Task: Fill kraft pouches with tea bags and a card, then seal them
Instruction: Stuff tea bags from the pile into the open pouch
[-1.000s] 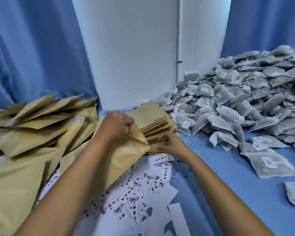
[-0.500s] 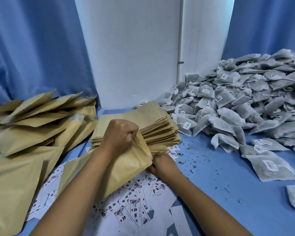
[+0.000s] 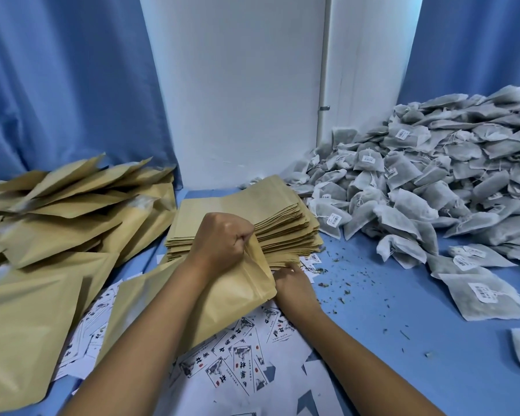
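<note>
Pouch [image 3: 231,298] lies mid-frame over cards [image 3: 237,358]; left hand [image 3: 222,238] fisted on its top edge, right hand [image 3: 291,280] w/ fingers at its right corner, grip unclear. Behind: flat pouch stack [image 3: 252,211], tea bags [image 3: 433,181] upper right.

Two hands [image 3: 219,238]; pouches [image 3: 246,211], tea bags [image 3: 433,175], cards [image 3: 237,361]: uncountable heaps.
</note>
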{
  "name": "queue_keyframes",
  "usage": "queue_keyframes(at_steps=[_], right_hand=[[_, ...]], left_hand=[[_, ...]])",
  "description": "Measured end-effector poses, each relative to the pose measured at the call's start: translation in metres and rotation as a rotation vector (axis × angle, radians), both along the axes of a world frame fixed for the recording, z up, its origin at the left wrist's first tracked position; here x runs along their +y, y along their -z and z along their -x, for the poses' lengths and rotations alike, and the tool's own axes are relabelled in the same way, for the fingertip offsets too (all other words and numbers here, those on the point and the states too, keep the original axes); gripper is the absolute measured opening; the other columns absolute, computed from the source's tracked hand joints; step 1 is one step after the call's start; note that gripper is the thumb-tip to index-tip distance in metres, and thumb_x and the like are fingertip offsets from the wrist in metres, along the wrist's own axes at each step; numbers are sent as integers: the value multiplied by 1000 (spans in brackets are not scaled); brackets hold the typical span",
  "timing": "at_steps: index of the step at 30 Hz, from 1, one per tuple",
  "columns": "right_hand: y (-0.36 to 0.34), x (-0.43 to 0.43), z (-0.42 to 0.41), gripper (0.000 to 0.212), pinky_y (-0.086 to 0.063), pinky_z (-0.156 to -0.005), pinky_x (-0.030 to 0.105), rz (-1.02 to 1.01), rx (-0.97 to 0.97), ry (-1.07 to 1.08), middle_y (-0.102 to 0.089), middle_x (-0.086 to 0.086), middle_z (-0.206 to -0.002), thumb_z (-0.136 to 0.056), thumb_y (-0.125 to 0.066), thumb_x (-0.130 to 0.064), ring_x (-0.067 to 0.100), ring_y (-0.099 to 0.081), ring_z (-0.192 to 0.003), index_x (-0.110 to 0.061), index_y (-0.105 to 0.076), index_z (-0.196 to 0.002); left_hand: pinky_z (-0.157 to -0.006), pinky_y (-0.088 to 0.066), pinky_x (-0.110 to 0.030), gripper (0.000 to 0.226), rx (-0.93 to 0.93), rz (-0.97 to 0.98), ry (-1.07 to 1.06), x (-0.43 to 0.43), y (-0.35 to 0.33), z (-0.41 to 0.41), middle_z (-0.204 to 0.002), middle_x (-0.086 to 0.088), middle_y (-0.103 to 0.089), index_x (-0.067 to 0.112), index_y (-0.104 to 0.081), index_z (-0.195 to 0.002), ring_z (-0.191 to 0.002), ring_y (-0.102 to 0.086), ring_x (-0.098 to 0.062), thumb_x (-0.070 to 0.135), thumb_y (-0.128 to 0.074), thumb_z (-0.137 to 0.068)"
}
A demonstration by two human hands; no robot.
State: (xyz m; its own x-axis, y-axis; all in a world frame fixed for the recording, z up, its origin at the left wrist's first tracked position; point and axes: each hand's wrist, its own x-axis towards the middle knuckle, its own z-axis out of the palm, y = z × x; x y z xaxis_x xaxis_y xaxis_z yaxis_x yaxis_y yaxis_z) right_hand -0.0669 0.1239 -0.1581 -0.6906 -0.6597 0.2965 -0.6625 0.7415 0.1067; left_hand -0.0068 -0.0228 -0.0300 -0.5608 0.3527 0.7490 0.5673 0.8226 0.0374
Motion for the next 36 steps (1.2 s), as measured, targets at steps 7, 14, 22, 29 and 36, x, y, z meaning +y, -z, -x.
queue_keyframes(at_steps=[7,14,22,29,36], right_hand=[[-34,19,4,23,-37,-56,34,1187,-331,125,-51,-1,-68,-99,-44,-14,15,-45,-61,-15,-52,-77],[-95,-4,-35,29,-37,-57,7,517,-802,-268,-45,-12,-72,-94,-43,2,-5,-42,-60,-19,-49,-75],[-72,-22,-38,46,-32,-46,10,365,-1086,-135,-30,-2,-66,-94,-30,15,4,-40,-50,-18,-32,-62],[-87,-12,-26,30,-28,-44,27,273,-1160,-304,-40,8,-57,-90,-39,7,18,-33,-48,-9,-46,-65],[-97,-15,-21,25,-36,-52,16,401,-872,-303,-50,7,-65,-83,-48,11,11,-41,-60,-5,-51,-64]], left_hand=[[-39,-26,-26,14,-32,-3,-40,-3,1,0,-41,-6,-29,12,-35,-43,-42,-24,-18,10,-29,-55],[-46,-26,-22,15,-39,-18,19,15,2,-1,-47,3,-26,12,-37,-43,-46,-25,-17,12,-31,-57],[-50,-21,-16,15,10,78,67,18,2,-10,-45,2,-30,15,-41,-44,-48,-22,-13,8,-33,-55],[-51,-18,-16,17,33,20,45,12,-6,-9,-52,9,-21,19,-36,-46,-48,-20,-12,8,-34,-60],[-47,-21,-18,16,-9,64,18,14,6,-10,-43,-3,-34,12,-40,-44,-45,-23,-15,5,-36,-57]])
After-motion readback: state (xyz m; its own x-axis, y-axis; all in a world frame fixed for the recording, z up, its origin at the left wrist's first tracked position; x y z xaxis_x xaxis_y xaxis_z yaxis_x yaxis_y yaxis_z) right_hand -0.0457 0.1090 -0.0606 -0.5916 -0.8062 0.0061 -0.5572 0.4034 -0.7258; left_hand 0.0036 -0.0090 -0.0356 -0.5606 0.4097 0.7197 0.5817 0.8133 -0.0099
